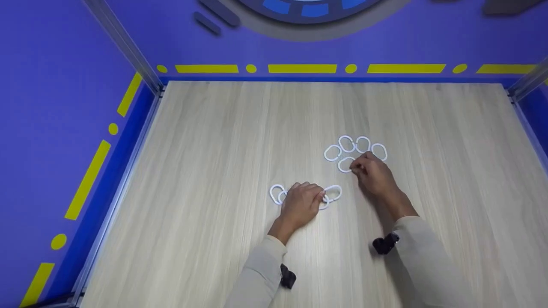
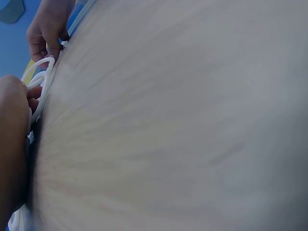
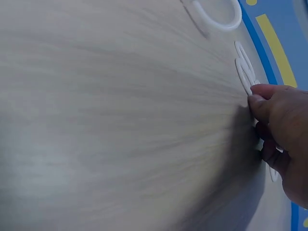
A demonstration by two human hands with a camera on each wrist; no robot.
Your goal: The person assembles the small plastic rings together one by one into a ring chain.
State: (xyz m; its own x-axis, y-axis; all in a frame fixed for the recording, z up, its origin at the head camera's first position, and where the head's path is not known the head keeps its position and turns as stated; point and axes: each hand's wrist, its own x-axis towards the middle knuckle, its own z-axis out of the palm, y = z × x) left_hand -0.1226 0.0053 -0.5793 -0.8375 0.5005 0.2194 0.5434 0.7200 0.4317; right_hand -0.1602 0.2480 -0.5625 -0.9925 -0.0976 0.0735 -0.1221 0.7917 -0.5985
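My left hand (image 1: 302, 200) holds a short chain of linked white plastic oval rings, its palm hiding the middle links. One ring (image 1: 271, 194) sticks out left of this hand and another ring (image 1: 341, 192) on the thumb side. In the left wrist view, curled fingertips show at the chain's loops (image 2: 45, 86). Farther off to the right, my right hand (image 1: 376, 174) pinches the edge of a loose oval ring (image 1: 338, 165) between thumb and fingertips, low over the table. The right wrist view shows that pinch at the rings (image 3: 244, 77) from the side.
Several loose white rings (image 1: 325, 154) lie in an arc just beyond my right hand. The wood-grain table (image 1: 214, 149) meets a blue wall (image 1: 205, 51) with yellow marks at the back and another on the left. Black wrist cameras (image 1: 385, 244) sit on both sleeves.
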